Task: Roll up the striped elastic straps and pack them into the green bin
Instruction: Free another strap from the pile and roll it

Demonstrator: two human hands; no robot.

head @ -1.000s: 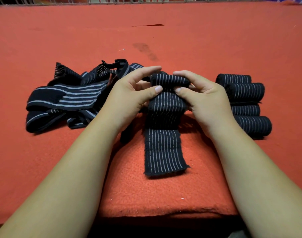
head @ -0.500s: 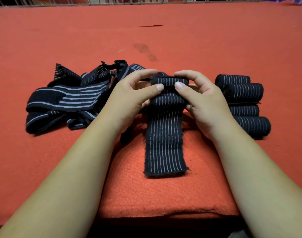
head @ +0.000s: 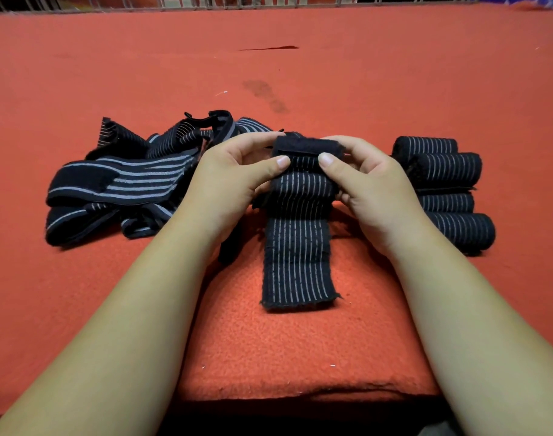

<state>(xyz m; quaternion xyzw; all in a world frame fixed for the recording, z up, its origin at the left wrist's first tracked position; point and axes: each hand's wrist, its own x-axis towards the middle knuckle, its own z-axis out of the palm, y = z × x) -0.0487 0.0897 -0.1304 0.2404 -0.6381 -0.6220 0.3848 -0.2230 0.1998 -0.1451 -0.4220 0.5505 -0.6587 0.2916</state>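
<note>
The striped strap (head: 298, 265) lies near the middle of the near edge of the red felt-covered tabletop (head: 394, 73). Its flat tail runs toward that edge, and its far end is wound into a small roll. The left grip (head: 234, 180) and the right grip (head: 372, 190) are both closed on that roll, one at each end. The thumbs press on its near face and the fingers curl over the top (a plain dark patch faces up there). Toward the left edge a pile of loose straps (head: 118, 184) lies tangled. Toward the right edge four rolled straps (head: 448, 174) lie in a row from far to near, each touching the next. A metal railing (head: 206, 0) runs along the far edge.
</note>
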